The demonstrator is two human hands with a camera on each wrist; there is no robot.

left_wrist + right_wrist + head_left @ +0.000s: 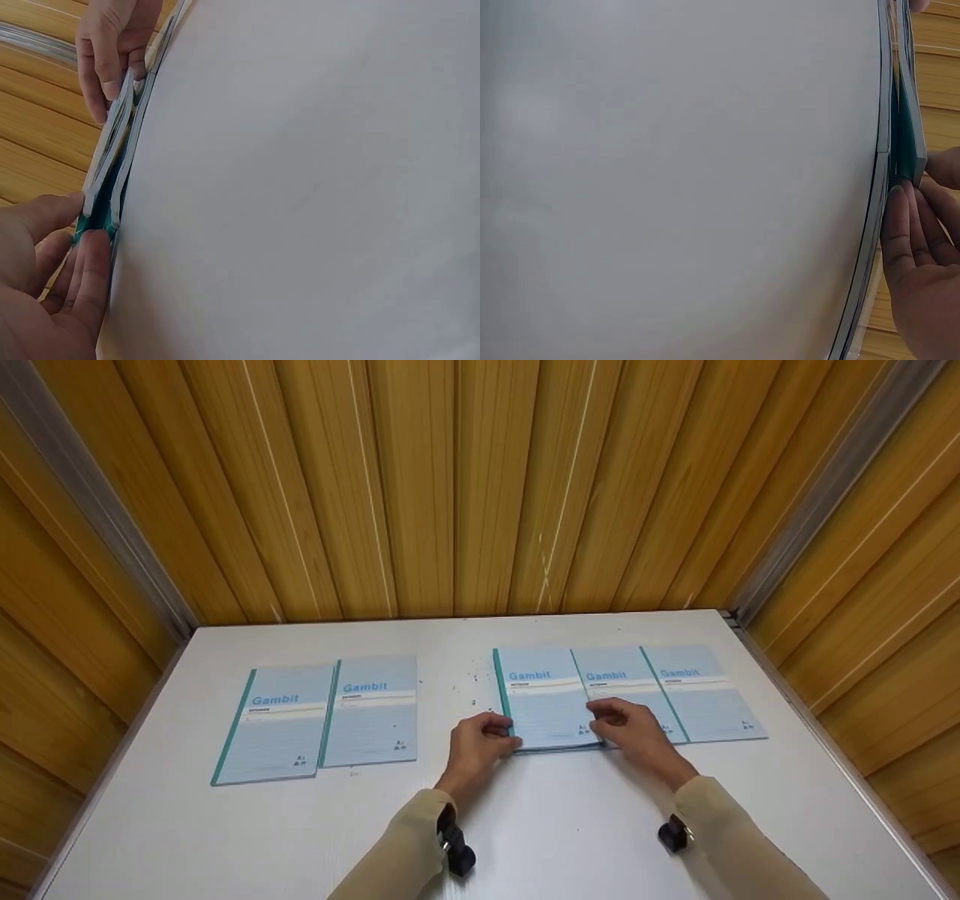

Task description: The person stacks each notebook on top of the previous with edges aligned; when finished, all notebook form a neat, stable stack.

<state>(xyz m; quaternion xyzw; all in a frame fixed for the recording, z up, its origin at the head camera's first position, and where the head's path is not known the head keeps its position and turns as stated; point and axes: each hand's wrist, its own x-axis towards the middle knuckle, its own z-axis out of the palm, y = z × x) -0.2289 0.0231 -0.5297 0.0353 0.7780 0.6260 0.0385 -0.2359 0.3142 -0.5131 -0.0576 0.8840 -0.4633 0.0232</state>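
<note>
The notebooks (544,705) look paper (smooth-covered), the tabletop (559,829) glossy, the sleeves (397,847) cloth.

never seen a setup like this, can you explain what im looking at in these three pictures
There is no machine arm here, just a person's bare left hand and right hand. The wide picture comes from a camera worn on the head, looking forward and down. The other two come from small wrist cameras, each looking at that hand's work.

On the white table, two light-blue Gambit notebooks lie on the left. Further right, the hands pinch another notebook by opposite edges, the left hand at its green spine; the wrist views show more layers beneath it, hard to count. Two more notebooks lie to its right.
</note>
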